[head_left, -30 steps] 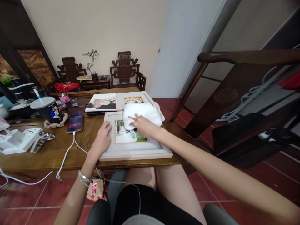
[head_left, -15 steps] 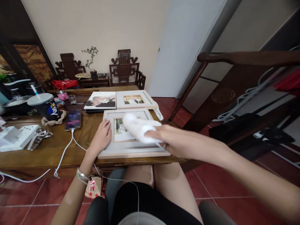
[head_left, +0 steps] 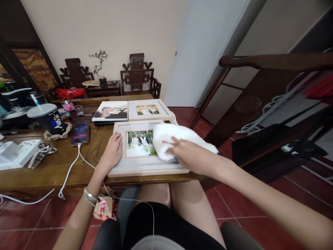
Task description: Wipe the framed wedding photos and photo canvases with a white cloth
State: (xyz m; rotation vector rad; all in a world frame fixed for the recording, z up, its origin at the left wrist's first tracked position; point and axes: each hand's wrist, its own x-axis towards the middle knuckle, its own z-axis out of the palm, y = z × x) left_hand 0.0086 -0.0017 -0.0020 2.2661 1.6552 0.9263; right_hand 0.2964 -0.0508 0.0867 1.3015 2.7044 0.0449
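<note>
A large pale photo frame (head_left: 135,166) with a wedding picture lies flat at the near edge of the wooden table (head_left: 52,170). My left hand (head_left: 112,152) rests flat on the frame's left border, fingers stretched out. My right hand (head_left: 187,155) presses a white cloth (head_left: 179,137) down on the frame's right side, fingers spread over the cloth. The picture itself is uncovered.
Behind the frame lie a smaller framed photo (head_left: 148,109) and a photo album (head_left: 110,111). To the left are a phone (head_left: 80,133) on a white charging cable, a lidded dark cup (head_left: 49,119), a white power strip (head_left: 17,153) and keys. A dark wooden chair arm (head_left: 273,62) stands at right.
My right hand has swept the white cloth from the upper middle of the picture across to the frame's right side, uncovering the photo. My left hand has stayed on the left border.
</note>
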